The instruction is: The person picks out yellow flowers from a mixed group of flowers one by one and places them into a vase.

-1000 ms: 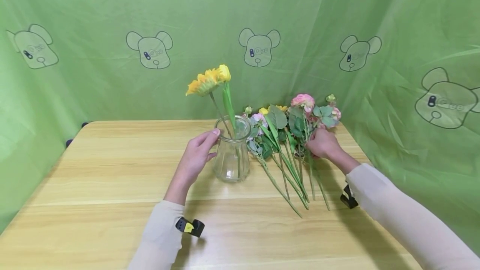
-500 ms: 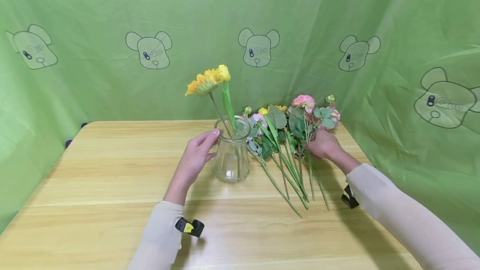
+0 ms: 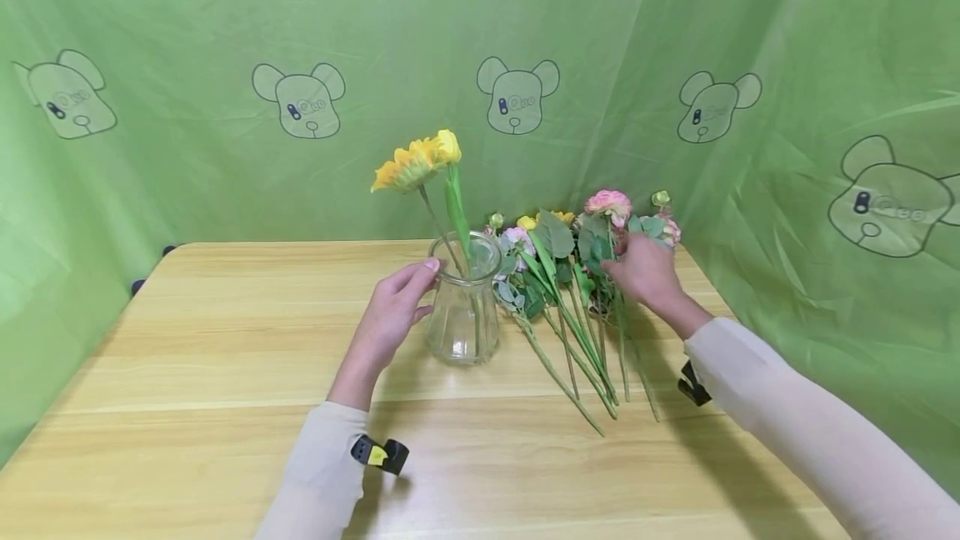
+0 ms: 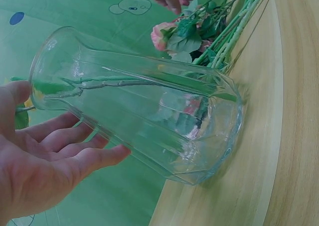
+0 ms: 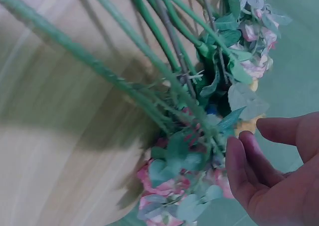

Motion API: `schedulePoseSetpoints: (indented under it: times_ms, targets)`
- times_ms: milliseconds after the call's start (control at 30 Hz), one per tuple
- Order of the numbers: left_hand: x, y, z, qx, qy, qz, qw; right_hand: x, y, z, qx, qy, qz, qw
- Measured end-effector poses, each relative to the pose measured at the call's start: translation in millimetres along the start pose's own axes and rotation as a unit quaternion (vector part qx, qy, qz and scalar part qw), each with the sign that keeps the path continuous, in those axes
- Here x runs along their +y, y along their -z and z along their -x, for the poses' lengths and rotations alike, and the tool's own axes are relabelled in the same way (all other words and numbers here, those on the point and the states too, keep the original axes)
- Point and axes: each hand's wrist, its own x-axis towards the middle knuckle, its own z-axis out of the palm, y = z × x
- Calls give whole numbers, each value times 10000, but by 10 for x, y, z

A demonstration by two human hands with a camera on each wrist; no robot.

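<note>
Fanning toward our near side, the slim green and brown stems [image 3: 592,361] lie on the pale wood-grained table [image 3: 225,440], well in from the right edge; the surface's near edge is out of view. Open room for our forearms shows in front of them and across to the left edge.

Farther in, toward the far edge, the clear, faceted glass vase [image 3: 462,323] stands upright just left of the stems. Our left hand [image 3: 392,315] holds it at the neck, thumb at the rim and fingers along the glass. From its mouth an orange-yellow, many-petalled bloom [image 3: 408,167] leans left beside a smooth yellow tulip-like bloom [image 3: 447,147], with spare space around both stems.

Our right hand [image 3: 648,273] is among the leaves near the far right corner, released: thumb and fingers stand apart with nothing gripped. Whether they touch a stem, we cannot tell. We judge the step as choosing a flower while steadying the vase; the next move calls for pinching one stem, perhaps under the ruffled pink bloom [image 3: 609,205], and easing it from the tangle.

Flower heads crowd the far edge and the green printed cloth [image 3: 405,23] rises behind, so lifting up and toward us seems safest.
</note>
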Motion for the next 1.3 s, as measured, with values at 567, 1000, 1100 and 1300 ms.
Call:
schedulePoseSetpoints:
  times_ms: [567, 1000, 1100, 1300]
  targets:
    - [-3, 3, 3, 11, -22, -76, 10000, -345, -266, -84, -626, 260, -41, 9977]
    - [-17, 9, -12, -13, 11, -42, 10000, -257, -607, -112, -907, -71, -48, 9958]
    - [-18, 13, -11, -14, 9, -54, 10000, -253, -662, -121, -947, -148, -97, 9954]
    - [-12, 20, -11, -57, -14, -43, 10000, -256, -723, -120, -972, -191, -12, 9951]
